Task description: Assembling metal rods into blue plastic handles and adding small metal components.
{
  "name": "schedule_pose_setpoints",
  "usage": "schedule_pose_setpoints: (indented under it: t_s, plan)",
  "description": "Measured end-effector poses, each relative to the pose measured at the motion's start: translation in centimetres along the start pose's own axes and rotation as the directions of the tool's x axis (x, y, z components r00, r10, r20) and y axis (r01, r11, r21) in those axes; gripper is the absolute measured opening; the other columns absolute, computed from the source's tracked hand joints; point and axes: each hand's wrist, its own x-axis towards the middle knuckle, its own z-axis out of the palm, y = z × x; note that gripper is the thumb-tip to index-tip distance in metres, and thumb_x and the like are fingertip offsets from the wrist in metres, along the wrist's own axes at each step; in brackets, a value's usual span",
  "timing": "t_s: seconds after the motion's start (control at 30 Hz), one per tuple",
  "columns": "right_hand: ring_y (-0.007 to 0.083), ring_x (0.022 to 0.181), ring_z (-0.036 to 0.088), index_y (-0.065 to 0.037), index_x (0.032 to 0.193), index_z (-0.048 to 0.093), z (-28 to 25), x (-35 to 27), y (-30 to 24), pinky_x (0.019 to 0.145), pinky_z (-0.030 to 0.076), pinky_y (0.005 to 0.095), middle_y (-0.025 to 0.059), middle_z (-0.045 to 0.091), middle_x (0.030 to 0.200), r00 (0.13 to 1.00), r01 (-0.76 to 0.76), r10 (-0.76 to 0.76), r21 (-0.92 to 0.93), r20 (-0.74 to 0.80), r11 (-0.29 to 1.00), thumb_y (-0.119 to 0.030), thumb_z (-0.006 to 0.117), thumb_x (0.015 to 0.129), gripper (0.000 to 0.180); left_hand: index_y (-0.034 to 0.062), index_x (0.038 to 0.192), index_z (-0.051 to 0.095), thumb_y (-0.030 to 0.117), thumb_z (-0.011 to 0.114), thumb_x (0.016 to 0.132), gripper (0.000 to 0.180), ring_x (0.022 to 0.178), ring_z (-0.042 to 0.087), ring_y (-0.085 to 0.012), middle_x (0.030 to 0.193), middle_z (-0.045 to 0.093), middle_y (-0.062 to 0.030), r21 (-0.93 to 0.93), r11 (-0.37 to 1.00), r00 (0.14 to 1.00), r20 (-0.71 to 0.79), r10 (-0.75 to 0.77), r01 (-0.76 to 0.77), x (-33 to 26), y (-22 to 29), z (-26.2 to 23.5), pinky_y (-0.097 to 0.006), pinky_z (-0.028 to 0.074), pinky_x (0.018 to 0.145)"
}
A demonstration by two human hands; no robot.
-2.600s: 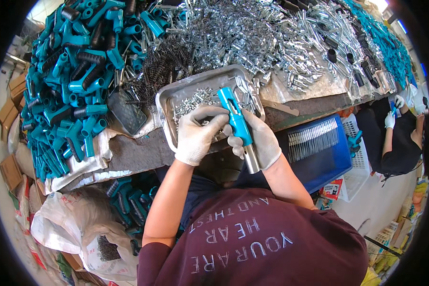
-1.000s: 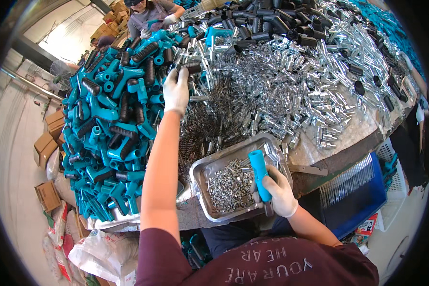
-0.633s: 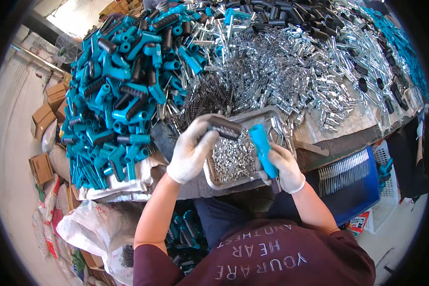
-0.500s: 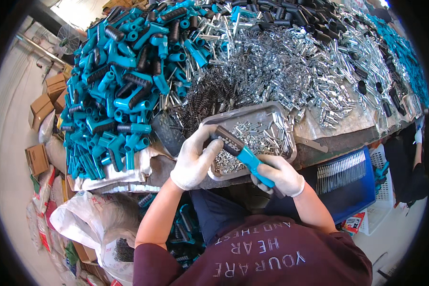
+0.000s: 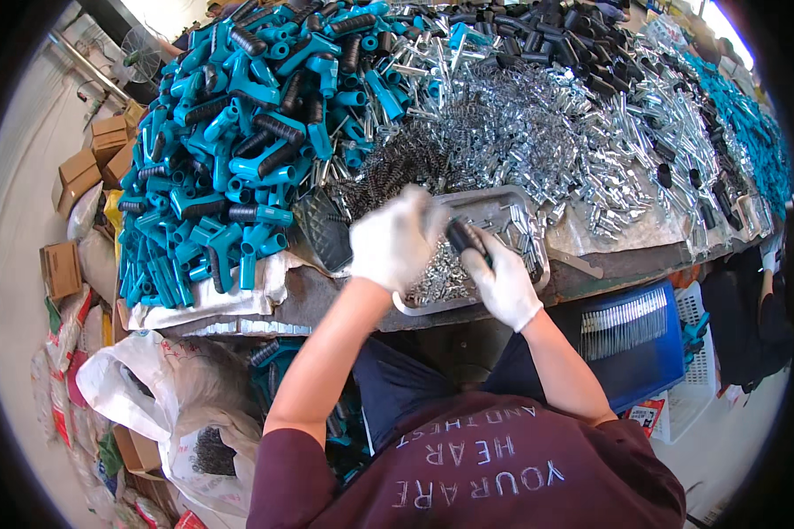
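My right hand (image 5: pixel 505 284), in a white glove, is closed around a black ribbed grip (image 5: pixel 460 234) above the grey tray; no teal part shows on it. My left hand (image 5: pixel 392 242), gloved too, is smeared by motion over the tray's left side. Its fingers are too blurred to read. Beneath both hands lies the grey tray (image 5: pixel 543 280) with small metal parts (image 5: pixel 441 280) in it. Behind my left hand is a heap of dark springs (image 5: pixel 403 163).
Teal handles with black grips (image 5: pixel 229 150) are piled at the left. Loose metal parts (image 5: pixel 538 115) cover the table's middle. A blue bin (image 5: pixel 670 353) of metal rods stands at the lower right, and an open plastic sack (image 5: pixel 132 379) at the lower left.
The teal-and-black handle that both hands held is no longer seen whole. My left hand has moved right and up, apart from the right hand, which keeps a black grip.
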Motion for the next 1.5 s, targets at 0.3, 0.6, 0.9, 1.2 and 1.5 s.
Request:
schedule_pose_setpoints:
  t_s: [0.3,0.6,0.9,1.2,1.5]
  plan:
    - [0.0060,0.047,0.044,-0.007,0.113,0.055,-0.4,0.8,1.2,0.040,0.035,0.0222,-0.0015,0.050,0.070,0.956,-0.293,0.265,0.369,0.124,0.882,-0.035,0.050,0.100,0.031,0.0131,0.099,0.066,0.023,0.056,0.088,0.018,0.081,0.069,-0.0371,0.089,0.071,-0.0201,0.206,0.925,0.902,-0.365,-0.230,0.319,6.3,-8.0,0.5,-0.048,0.054,0.075]
    - [0.0061,0.050,0.046,-0.004,0.123,0.058,-0.8,0.6,1.8,0.043,0.037,0.0242,-0.0023,0.052,0.068,0.963,-0.264,0.212,0.413,0.170,0.872,-0.029,0.054,0.098,0.036,0.0009,0.099,0.071,0.012,0.065,0.083,0.021,0.084,0.069,-0.0242,0.089,0.071,-0.0151,-0.324,0.919,0.903,0.285,0.322,-0.225,6.1,-2.3,-4.9,-0.033,0.052,0.079]
    - [0.0072,0.058,0.050,0.000,0.126,0.056,-1.4,0.1,1.0,0.051,0.041,0.0247,0.0012,0.057,0.075,0.943,-0.292,0.192,0.400,0.270,0.869,-0.023,0.055,0.095,0.038,0.0005,0.087,0.072,0.037,0.059,0.088,0.039,0.068,0.069,-0.0274,0.070,0.068,-0.0146,-0.227,0.969,0.770,0.600,0.217,-0.096,5.9,-0.7,-2.1,-0.037,0.053,0.069]
    - [0.0068,0.049,0.048,0.000,0.129,0.053,-1.2,0.5,1.8,0.045,0.039,0.0236,0.0005,0.055,0.069,0.954,-0.287,0.209,0.452,0.215,0.844,-0.023,0.055,0.097,0.040,0.0129,0.097,0.067,0.015,0.058,0.086,0.015,0.091,0.067,-0.0321,0.099,0.065,-0.0116,0.492,0.871,0.995,-0.085,0.052,-0.004,11.8,-8.3,-3.5,-0.044,0.056,0.076]
    - [0.0068,0.049,0.049,0.001,0.128,0.054,-1.1,0.5,1.3,0.044,0.039,0.0242,-0.0001,0.055,0.069,0.948,-0.305,0.215,0.468,0.236,0.829,-0.023,0.055,0.097,0.039,0.0082,0.099,0.063,0.011,0.067,0.077,0.022,0.093,0.061,-0.0285,0.097,0.058,-0.0091,0.750,0.613,0.893,-0.066,0.445,-0.250,13.2,-18.9,-8.3,-0.038,0.055,0.074]
